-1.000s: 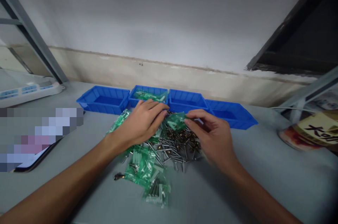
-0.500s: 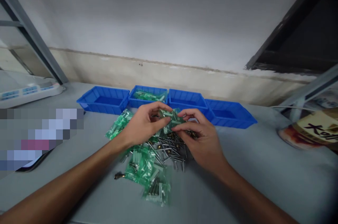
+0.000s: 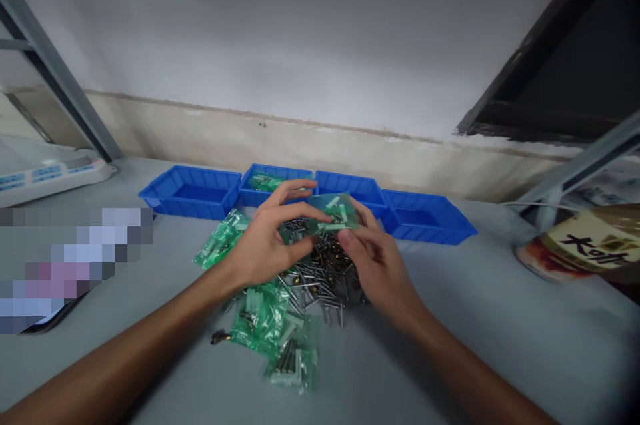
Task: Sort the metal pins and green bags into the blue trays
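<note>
Held bag: a small green-tinted packet (image 3: 336, 208) with pale strips and what look like metal pieces inside, raised between the hands above the pile; whether its mouth is sealed cannot be told.
Right hand: thumb and fingers (image 3: 385, 265) pinch the packet at its right and lower side, fingers partly hidden behind it.
Left hand: fingers and thumb spread apart (image 3: 270, 235), index tip at the packet's face; whether it presses cannot be told.
Slip risk: thin, slick film on a one-sided pinch could slide; if the mouth is unsealed, a tilt could spill the contents.
Metal pile: loose screws and darker fittings (image 3: 320, 285) lie directly beneath, so dropped pieces would likely mix in unnoticed.
Green bags: filled ones beside the pile (image 3: 220, 241) and nearer the person (image 3: 260, 321); a forearm brush could shift them.
Blue bins: four in a row behind, green bags in the second from left (image 3: 255, 199).
Worktop: grey (image 3: 380, 371), under everything.
</note>
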### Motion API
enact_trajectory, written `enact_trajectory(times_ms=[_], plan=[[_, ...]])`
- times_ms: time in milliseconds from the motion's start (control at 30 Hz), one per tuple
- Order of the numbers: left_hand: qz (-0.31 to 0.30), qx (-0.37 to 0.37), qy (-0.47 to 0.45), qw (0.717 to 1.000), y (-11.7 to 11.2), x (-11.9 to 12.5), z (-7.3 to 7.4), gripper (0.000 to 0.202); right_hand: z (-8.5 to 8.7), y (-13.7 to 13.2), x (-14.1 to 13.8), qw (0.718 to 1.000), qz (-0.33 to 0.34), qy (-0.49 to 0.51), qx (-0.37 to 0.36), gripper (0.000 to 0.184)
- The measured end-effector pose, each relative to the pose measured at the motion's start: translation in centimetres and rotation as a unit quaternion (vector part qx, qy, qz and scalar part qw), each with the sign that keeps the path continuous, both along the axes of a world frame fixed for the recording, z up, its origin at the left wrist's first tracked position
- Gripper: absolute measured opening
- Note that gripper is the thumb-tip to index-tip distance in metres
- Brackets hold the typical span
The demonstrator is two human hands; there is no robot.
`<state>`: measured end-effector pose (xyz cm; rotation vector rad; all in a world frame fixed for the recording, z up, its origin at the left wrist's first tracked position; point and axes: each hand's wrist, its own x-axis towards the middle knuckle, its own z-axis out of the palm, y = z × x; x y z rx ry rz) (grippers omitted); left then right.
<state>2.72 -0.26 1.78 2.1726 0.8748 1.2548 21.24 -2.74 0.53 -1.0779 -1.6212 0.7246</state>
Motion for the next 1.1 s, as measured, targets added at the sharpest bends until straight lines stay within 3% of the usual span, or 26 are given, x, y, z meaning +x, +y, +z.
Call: enact_trajectory(times_ms=[133, 200, 333, 433, 600, 733, 800, 967, 1100], plan=[[-0.008, 0.016, 0.030, 0.999, -0.1, 0.1, -0.2, 0.015, 0.2, 0.3, 0.0, 0.996, 0.042, 0.051, -0.056, 0.024], [0.015, 0.012, 0.032, 0.999, 0.0, 0.1, -0.5, 0.012, 0.1, 0.3, 0.1, 0.995, 0.037, 0.054, -0.077, 0.026], [0.084, -0.035, 0.021, 0.996, 0.3, -0.1, -1.0, 0.029, -0.1, 0.4, 0.4, 0.994, 0.019, 0.045, -0.095, 0.035], [0.056, -0.085, 0.023, 0.995, 0.3, -0.3, -0.9, 0.039, 0.2, 0.4, 0.5, 0.992, 0.045, 0.036, -0.108, 0.036], [0.021, -0.154, -0.035, 0.987, 0.1, -0.2, -0.4, 0.038, 0.7, 0.4, 0.0, 0.977, 0.099, 0.085, -0.171, 0.022], [-0.004, -0.208, -0.075, 0.975, 0.0, -0.1, 0.2, 0.032, 0.5, 0.3, -0.5, 0.967, 0.087, 0.154, -0.181, 0.057], [0.000, -0.214, -0.086, 0.973, 0.0, -0.2, 0.6, 0.034, 0.6, 0.2, -0.6, 0.969, 0.082, 0.159, -0.171, 0.065], [-0.002, -0.224, -0.109, 0.968, 1.0, -0.8, 1.6, 0.035, 2.0, 1.3, -0.4, 0.981, 0.070, 0.127, -0.127, 0.044], [-0.017, -0.199, -0.068, 0.978, 3.8, -1.5, 4.7, 0.029, 5.5, 4.8, -0.6, 0.987, 0.056, 0.102, -0.107, 0.026]])
